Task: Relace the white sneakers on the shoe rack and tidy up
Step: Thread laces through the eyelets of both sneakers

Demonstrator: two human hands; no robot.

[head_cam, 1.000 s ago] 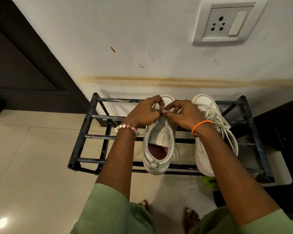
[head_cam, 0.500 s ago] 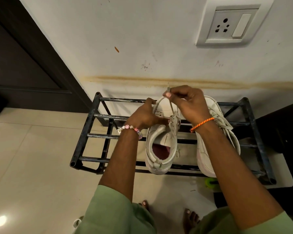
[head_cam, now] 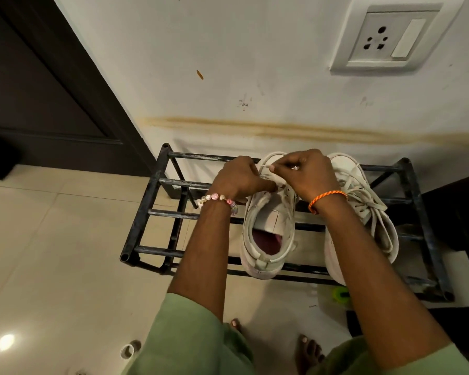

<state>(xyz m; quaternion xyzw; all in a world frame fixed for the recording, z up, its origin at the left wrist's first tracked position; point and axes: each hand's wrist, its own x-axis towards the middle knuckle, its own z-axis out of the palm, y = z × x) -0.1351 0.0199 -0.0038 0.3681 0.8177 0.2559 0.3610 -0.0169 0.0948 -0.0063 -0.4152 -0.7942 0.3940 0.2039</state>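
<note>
Sneakers in scuffed white stand side by side on the top bars of the shoe rack (head_cam: 144, 212), toes toward the wall. On the left sneaker (head_cam: 266, 234) the tongue lies bare and flat, the pink lining showing in its mouth, and both hands work at its front eyelets. The right hand (head_cam: 306, 174) has its fingers curled tight, thumb and forefinger pinching the tip of a pale flat lace (head_cam: 266, 167) that pokes out leftward from between them. The left hand (head_cam: 238, 180) is also curled, its fingertips pressed against the eyelet row of the same shoe; whether they pinch the lace or only steady the upper cannot be told. The right sneaker (head_cam: 368, 212) is fully laced, its flat cotton laces crossing in loose rows, and the right forearm covers part of it.

A bracelet of pale and pink beads (head_cam: 220, 200) circles the left wrist, a braided orange thread (head_cam: 325, 198) the right. Both sleeves are soft green cloth. The rack is black painted metal tube, chipped and dusty, standing on glossy cream tiles. Behind it a white wall carries a brownish streak and a plastic socket plate (head_cam: 385, 36).
</note>
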